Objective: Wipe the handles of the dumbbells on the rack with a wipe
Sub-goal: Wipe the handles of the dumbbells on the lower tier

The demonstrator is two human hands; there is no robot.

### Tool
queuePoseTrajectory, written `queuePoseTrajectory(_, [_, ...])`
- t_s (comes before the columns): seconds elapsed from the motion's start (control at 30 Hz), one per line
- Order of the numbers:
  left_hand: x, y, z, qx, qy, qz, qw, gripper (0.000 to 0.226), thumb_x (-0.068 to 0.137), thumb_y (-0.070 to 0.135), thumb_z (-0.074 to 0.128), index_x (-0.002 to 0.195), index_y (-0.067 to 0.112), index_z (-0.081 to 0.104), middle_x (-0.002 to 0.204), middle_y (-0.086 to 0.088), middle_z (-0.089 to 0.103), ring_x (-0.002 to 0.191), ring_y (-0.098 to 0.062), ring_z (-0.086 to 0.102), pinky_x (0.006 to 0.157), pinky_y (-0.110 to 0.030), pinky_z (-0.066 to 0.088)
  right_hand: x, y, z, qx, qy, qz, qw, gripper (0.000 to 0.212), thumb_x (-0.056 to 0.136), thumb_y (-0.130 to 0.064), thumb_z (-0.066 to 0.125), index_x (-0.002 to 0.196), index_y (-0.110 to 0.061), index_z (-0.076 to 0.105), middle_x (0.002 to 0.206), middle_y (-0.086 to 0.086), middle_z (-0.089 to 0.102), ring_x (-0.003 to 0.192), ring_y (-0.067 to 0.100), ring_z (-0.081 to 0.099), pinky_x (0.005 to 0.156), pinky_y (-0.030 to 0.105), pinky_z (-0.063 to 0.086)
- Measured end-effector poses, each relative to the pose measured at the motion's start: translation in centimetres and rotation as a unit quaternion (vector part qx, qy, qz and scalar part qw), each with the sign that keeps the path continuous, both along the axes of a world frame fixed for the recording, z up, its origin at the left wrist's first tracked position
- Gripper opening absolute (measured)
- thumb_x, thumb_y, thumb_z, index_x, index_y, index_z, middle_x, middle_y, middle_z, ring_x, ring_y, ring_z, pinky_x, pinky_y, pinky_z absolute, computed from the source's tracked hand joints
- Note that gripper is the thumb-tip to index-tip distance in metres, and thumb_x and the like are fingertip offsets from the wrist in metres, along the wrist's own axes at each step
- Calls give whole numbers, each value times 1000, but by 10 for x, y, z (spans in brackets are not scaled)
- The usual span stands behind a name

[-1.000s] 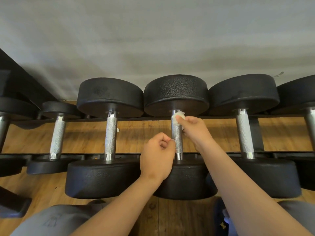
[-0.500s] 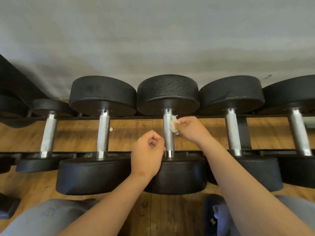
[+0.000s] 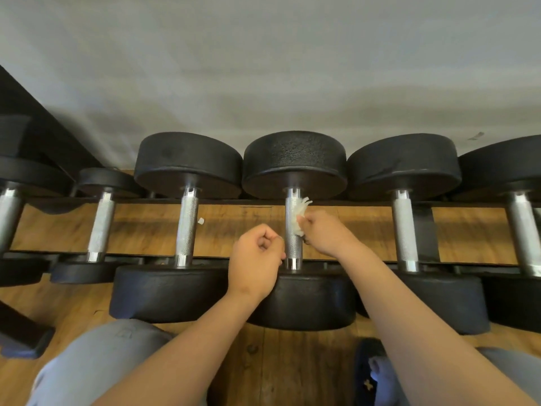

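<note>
Several black dumbbells with knurled steel handles lie side by side on a low black rack (image 3: pixel 336 203). My right hand (image 3: pixel 323 232) pinches a small crumpled white wipe (image 3: pixel 300 212) against the right side of the middle dumbbell's handle (image 3: pixel 292 238), on its upper half. My left hand (image 3: pixel 257 259) is curled into a fist just left of that handle's lower end, at the near weight head (image 3: pixel 304 303). I see nothing in its fingers.
Neighbouring handles stand to the left (image 3: pixel 186 227) and right (image 3: pixel 404 230). A tiny white scrap (image 3: pixel 200 220) lies on the wooden floor beside the left handle. A grey wall rises behind the rack. My knees and a dark shoe (image 3: pixel 371 373) are at the bottom.
My right hand slid the wipe down from the handle's top end to its upper half. The left fist stayed by the handle's lower end. The view shifted slightly.
</note>
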State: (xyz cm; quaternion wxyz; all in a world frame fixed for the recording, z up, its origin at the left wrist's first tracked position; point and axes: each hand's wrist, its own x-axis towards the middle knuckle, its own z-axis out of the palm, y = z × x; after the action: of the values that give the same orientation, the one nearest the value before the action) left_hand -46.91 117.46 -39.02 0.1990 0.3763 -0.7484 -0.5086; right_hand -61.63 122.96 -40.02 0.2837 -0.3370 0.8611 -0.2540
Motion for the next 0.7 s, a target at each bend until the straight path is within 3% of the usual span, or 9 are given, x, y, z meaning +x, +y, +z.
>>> queuePoseTrajectory(0.07, [-1, 0, 0, 1, 1, 2, 1000, 19, 92, 10, 57, 75, 16, 64, 68, 3, 67, 68, -12, 65, 77, -43, 58, 4, -1, 1, 29, 29, 14, 999, 35, 106, -26, 32, 107, -2, 58, 91, 9, 53, 86, 24, 51, 71, 30, 37])
queuePoseTrajectory(0.2, [-1, 1, 0, 1, 5, 6, 1000, 20, 92, 9, 57, 75, 15, 64, 67, 1, 67, 69, -14, 66, 77, -43, 58, 7, -3, -6, -94, -31, -52, 994, 29, 106, -25, 34, 95, -9, 56, 79, 0, 53, 80, 19, 53, 60, 27, 35])
queuePoseTrajectory(0.3, [-1, 1, -1, -1, 5, 4, 1000, 20, 92, 9, 57, 75, 16, 64, 66, 2, 67, 68, -12, 66, 76, -39, 58, 7, -8, -12, -165, -57, -90, 981, 28, 105, -25, 36, 124, -9, 48, 99, 6, 62, 88, 21, 58, 72, 31, 43])
queuePoseTrajectory(0.37, [-2, 0, -2, -1, 3, 1, 1000, 19, 93, 9, 57, 75, 16, 64, 67, 2, 67, 68, -11, 66, 75, -37, 58, 7, -10, -13, -183, -60, -103, 976, 33, 105, -26, 37, 135, -13, 37, 99, 8, 64, 79, 19, 59, 66, 32, 43])
queuePoseTrajectory(0.43, [-2, -2, -3, 2, 3, -4, 1000, 19, 92, 9, 57, 75, 16, 64, 67, 2, 67, 67, -10, 66, 75, -37, 58, 6, -10, -15, -174, -48, -95, 979, 29, 105, -27, 37, 130, -11, 40, 87, 5, 61, 69, 15, 54, 59, 29, 39])
queuePoseTrajectory(0.57, [-1, -2, -3, 5, -3, -5, 1000, 20, 93, 9, 57, 75, 16, 63, 66, 1, 68, 67, -11, 66, 74, -34, 57, 5, -4, -13, -132, -30, -75, 988, 30, 105, -29, 35, 111, -5, 53, 77, -1, 53, 74, 16, 52, 59, 28, 37])
queuePoseTrajectory(0.7, [-1, -2, -2, 6, -1, -3, 1000, 20, 92, 9, 57, 74, 15, 64, 65, 2, 67, 65, -10, 65, 72, -31, 55, 8, 8, -8, -48, -33, -8, 998, 37, 107, -28, 30, 113, -4, 57, 94, 7, 59, 85, 19, 55, 72, 31, 41])
